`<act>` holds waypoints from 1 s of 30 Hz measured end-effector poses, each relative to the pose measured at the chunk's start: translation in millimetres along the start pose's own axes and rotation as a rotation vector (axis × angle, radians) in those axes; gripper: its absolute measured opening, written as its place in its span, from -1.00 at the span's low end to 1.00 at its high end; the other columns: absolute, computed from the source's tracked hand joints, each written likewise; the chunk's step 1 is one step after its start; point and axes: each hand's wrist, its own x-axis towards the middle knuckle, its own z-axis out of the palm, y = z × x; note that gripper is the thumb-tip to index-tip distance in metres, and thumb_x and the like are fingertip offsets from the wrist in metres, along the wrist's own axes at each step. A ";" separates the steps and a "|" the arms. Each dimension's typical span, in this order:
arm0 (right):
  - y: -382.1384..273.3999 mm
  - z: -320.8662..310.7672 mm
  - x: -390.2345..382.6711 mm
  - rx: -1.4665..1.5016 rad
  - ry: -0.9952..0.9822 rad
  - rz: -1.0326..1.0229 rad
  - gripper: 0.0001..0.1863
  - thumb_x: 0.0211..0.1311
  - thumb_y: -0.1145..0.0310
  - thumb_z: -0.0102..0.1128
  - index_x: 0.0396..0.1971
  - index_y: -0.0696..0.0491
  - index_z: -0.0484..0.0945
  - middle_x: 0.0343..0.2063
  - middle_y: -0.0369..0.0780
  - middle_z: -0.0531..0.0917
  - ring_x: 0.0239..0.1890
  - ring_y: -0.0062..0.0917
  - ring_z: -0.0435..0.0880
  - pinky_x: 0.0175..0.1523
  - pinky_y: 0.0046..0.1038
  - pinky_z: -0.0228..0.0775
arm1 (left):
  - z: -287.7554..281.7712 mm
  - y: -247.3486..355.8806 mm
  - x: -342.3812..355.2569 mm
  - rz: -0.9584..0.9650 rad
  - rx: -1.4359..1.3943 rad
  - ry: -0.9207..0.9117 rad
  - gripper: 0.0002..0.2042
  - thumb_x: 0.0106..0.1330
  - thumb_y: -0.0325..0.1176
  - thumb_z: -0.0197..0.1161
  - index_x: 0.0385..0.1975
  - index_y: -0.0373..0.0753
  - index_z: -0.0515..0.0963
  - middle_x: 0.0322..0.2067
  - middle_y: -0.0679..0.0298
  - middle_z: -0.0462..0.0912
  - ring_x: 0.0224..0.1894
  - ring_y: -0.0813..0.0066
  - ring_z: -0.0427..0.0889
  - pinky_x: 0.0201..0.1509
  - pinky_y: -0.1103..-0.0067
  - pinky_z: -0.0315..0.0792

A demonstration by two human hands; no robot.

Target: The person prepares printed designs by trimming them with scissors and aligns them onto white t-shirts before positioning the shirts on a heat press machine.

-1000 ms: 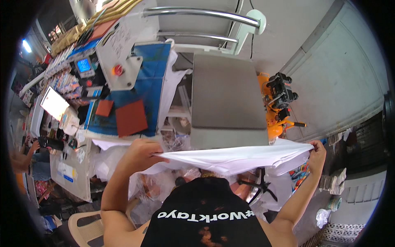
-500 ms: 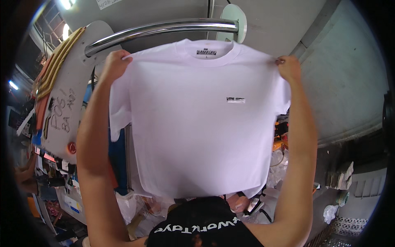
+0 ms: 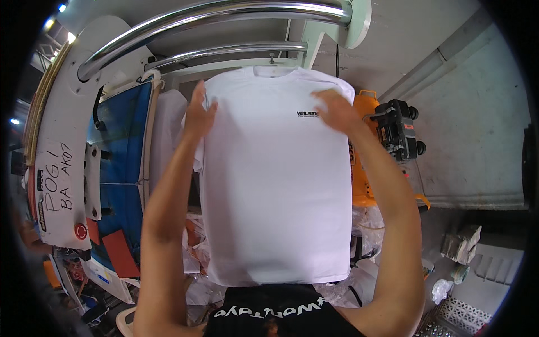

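Lying flat: shirt (image 3: pixel 275 191), white, front up, neck at the far end, hem just beside the wearer's black top (image 3: pixel 264 308); what bears it is hidden.
Left hand (image 3: pixel 200 115): at the shirt's left shoulder, fingers pointing away from the wearer, thumb and fingers apart; whether it touches cloth, I cannot tell.
Right hand (image 3: pixel 338 111): over the right of the chest, blurred, fingers bent and parted from the thumb; contact is equally unclear.
Print (image 3: pixel 306 114): small, dark, just beside the right fingertips.
Rails (image 3: pixel 224 15): two, chrome, beyond the neck.
Left side: blue board (image 3: pixel 118 140), red pads (image 3: pixel 120 254), white panel (image 3: pixel 59 135) with a red button (image 3: pixel 81 231).
Right side: orange machine (image 3: pixel 363 188), black part (image 3: pixel 396 130) on it.
Near the hem: clear bags (image 3: pixel 203 290).
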 end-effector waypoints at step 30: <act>-108.7 30.4 15.7 -0.564 -0.336 0.070 -0.80 0.26 0.47 -0.04 -0.16 0.05 0.52 -0.23 -0.13 0.64 -0.11 -0.25 0.65 -0.05 -0.30 0.56 | -440.0 33.0 -331.3 0.077 0.721 0.686 -0.77 0.35 -0.42 0.14 -0.06 -0.38 0.51 -0.10 0.06 0.61 -0.02 0.19 0.57 0.14 0.41 0.37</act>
